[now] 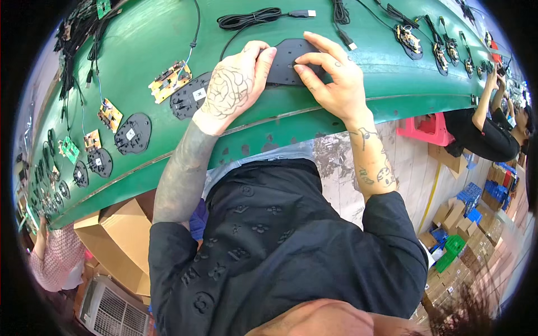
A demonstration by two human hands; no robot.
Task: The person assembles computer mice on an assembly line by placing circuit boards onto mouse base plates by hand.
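A black plastic mouse base [284,61] lies between my hands over the green bench. My left hand [234,83] is closed on its left edge, thumb along the near side. Over the right part of the base is my right hand [336,73], one finger stretched to the far edge. Its thumb and another finger pinch together above the surface; whatever sits between them is too small to make out. Just left of my left hand, another black base [189,96] with a white square label rests beside a yellowish circuit board [170,82].
The green bench [392,78] curves across the view. Black coiled cables [249,18] lie beyond my hands. More bases with circuit boards line both sides. A co-worker in black [485,131] sits at right, another in pink [59,252] at left. An open cardboard box [115,241] stands below.
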